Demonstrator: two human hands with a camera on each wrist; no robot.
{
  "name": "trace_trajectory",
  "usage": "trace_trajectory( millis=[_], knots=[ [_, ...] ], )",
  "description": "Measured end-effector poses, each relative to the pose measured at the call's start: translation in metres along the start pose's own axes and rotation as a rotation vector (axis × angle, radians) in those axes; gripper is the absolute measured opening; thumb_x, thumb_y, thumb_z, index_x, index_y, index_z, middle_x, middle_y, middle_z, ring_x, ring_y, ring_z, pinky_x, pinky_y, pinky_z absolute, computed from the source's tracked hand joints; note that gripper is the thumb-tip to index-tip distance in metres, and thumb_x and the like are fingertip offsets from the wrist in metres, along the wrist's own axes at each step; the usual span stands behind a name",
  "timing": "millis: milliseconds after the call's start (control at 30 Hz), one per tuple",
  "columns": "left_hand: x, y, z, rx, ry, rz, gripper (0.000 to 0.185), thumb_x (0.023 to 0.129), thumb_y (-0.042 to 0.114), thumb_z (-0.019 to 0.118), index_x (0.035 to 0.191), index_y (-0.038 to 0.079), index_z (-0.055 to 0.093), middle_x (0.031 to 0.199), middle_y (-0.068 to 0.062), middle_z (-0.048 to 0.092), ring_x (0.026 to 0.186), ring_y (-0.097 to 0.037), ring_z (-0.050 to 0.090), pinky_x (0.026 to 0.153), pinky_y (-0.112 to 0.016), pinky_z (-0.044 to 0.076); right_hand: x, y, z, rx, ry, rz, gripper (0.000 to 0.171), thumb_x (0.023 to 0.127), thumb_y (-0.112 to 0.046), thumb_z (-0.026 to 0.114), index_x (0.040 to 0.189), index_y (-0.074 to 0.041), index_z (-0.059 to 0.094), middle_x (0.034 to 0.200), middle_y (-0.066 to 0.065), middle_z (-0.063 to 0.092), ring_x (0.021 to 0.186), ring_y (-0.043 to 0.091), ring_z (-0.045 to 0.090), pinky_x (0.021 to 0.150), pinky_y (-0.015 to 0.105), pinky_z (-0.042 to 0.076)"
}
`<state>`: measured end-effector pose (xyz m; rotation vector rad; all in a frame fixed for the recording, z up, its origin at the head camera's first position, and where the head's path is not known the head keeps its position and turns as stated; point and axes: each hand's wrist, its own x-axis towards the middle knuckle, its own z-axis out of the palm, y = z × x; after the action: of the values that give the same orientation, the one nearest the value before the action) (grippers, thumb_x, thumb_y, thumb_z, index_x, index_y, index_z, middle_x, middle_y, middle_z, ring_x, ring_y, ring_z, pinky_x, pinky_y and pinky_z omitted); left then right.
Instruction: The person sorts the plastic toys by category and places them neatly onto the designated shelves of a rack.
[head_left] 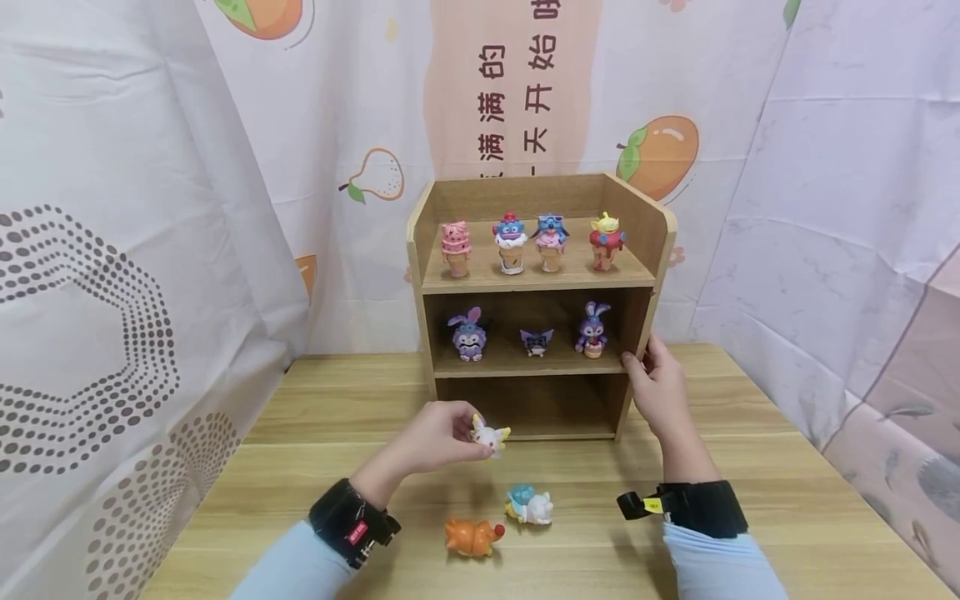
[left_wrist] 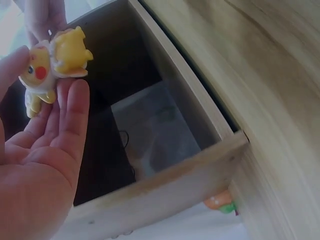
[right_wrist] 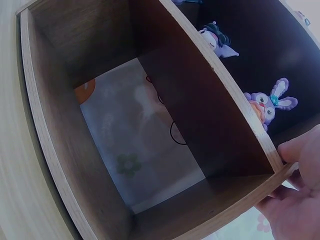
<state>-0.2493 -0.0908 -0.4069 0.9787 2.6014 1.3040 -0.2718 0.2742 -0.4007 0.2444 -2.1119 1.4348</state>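
Printed curtains behind, wooden tabletop [head_left: 315, 417] below, small wooden shelf unit [head_left: 643, 250] at the back. Left hand [head_left: 435, 437] pinching a small yellow-and-white figurine [head_left: 489, 435] in front of the empty bottom compartment; yellow ears and red cheek plain only from the left wrist [left_wrist: 52, 65]. Right hand [head_left: 658, 387] gripping the shelf's right side panel, thumb on the middle board's edge [right_wrist: 295, 150]. Top shelf: four figurines [head_left: 532, 242]. Middle shelf: three [head_left: 536, 337]. On the tabletop nearby, an orange figurine [head_left: 471, 537] and a blue-and-white one [head_left: 529, 505].
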Motion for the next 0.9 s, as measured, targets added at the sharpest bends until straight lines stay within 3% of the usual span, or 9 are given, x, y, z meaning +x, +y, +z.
trace_trajectory(
  millis=[367, 900],
  knots=[
    [0.020, 0.006, 0.010, -0.018, 0.017, -0.113, 0.029, 0.079, 0.030, 0.088, 0.093, 0.013, 0.069, 0.083, 0.005, 0.070, 0.078, -0.011, 0.067, 0.069, -0.028, 0.057, 0.002, -0.001, 0.002, 0.032, -0.006, 0.002, 0.053, 0.104, -0.007, 0.054, 0.156, -0.012, 0.042, 0.147, 0.020, 0.052, 0.131, 0.036, 0.052, 0.092, 0.014, 0.048],
    [0.056, 0.006, 0.035, -0.093, 0.062, -0.196, 0.031, 0.082, 0.029, 0.085, 0.098, 0.007, 0.069, 0.091, 0.001, 0.070, 0.085, -0.012, 0.064, 0.071, -0.029, 0.056, 0.001, 0.000, 0.001, 0.026, -0.009, -0.004, 0.053, 0.105, -0.008, 0.052, 0.156, -0.010, 0.041, 0.144, 0.024, 0.053, 0.128, 0.040, 0.054, 0.087, 0.010, 0.048]
  ],
)
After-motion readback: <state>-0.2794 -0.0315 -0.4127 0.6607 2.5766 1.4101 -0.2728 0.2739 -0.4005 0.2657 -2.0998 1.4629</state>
